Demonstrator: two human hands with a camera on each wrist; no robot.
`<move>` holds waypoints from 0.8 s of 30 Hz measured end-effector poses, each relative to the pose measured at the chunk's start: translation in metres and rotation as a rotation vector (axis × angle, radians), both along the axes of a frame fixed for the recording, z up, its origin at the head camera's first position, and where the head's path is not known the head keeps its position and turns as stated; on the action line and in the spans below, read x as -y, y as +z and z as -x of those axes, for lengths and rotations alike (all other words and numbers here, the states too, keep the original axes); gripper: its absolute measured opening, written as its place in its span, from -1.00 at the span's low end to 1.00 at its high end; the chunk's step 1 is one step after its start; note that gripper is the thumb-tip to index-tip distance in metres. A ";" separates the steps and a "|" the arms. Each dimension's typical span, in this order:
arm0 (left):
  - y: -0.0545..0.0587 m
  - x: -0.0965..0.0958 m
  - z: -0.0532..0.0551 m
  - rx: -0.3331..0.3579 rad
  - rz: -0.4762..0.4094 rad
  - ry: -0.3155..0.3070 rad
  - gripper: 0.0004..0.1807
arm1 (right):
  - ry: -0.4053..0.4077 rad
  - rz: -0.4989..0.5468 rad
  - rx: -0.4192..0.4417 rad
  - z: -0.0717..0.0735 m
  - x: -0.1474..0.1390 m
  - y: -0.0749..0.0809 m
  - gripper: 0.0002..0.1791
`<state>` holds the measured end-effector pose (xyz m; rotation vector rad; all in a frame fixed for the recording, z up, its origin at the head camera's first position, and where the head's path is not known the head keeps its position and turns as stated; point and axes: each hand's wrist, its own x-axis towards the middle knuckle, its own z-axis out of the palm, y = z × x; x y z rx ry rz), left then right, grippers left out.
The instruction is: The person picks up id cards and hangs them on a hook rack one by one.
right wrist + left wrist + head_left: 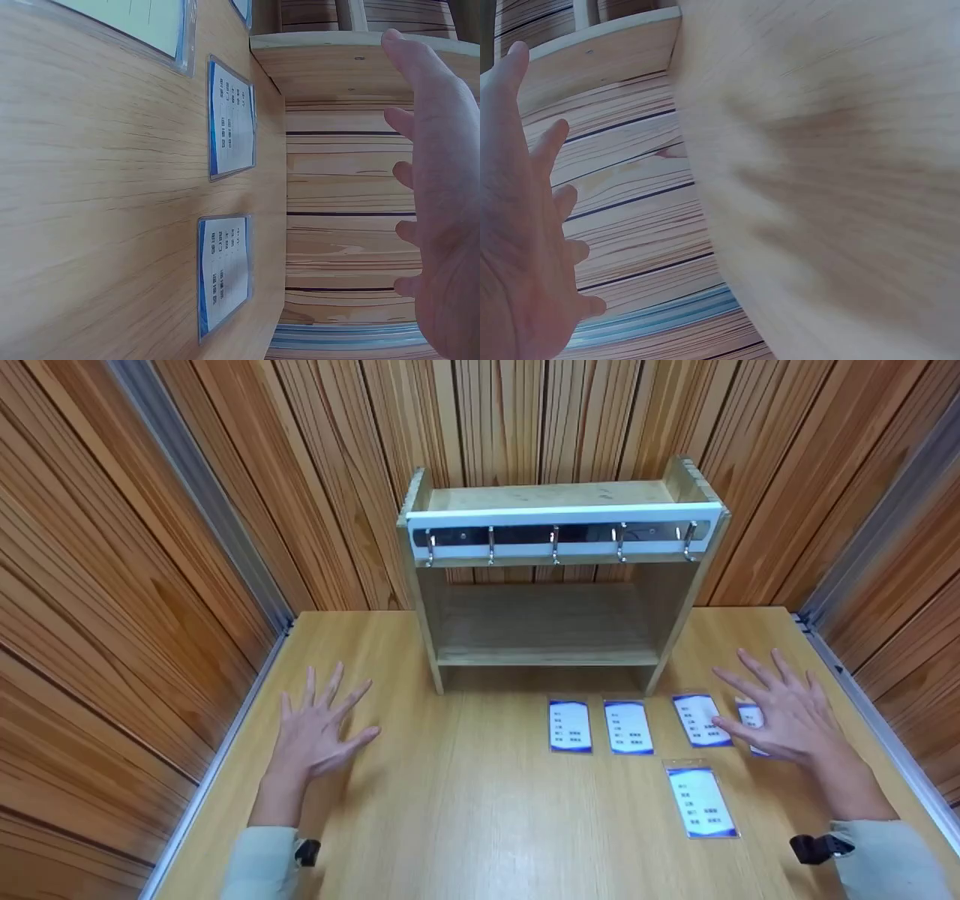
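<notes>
My left hand (pixel 313 739) hovers over the left part of the table, fingers spread and holding nothing. On the other side my right hand (pixel 795 716), also spread and holding nothing, hangs above the right-hand badge cards. It partly covers one blue-and-white card (pixel 750 715) in the head view. Beside that lies a second card (pixel 701 720), with two more cards, one at the middle (pixel 628 727) and one farther left (pixel 570 726). Nearer to me is a single card (pixel 702 802) in a clear sleeve. In the right wrist view two cards (pixel 232 120) lie flat below the palm.
A wooden shelf rack (pixel 547 664) stands at the back of the table (pixel 465 810). Across its upper front runs a white rail (pixel 525 516) with several metal hooks (pixel 555 544). Wood-panelled walls (pixel 495 420) enclose the back and sides, with metal strips (pixel 217 757) along the table's side edges.
</notes>
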<state>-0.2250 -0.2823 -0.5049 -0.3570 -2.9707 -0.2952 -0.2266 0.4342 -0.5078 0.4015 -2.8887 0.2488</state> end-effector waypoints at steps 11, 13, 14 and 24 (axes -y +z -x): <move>0.023 0.004 0.012 -0.019 0.032 0.000 -0.09 | 0.048 -0.013 -0.032 -0.002 0.012 0.001 -0.06; 0.027 0.005 0.015 -0.016 0.033 0.002 -0.09 | 0.055 -0.019 -0.029 -0.003 0.014 0.000 -0.07; 0.029 0.005 0.016 -0.013 0.027 0.003 -0.09 | 0.059 -0.022 -0.025 -0.004 0.015 -0.001 -0.06; 0.041 -0.002 0.037 -0.009 -0.161 -0.033 -0.05 | 0.025 0.065 0.046 -0.019 0.025 -0.009 -0.02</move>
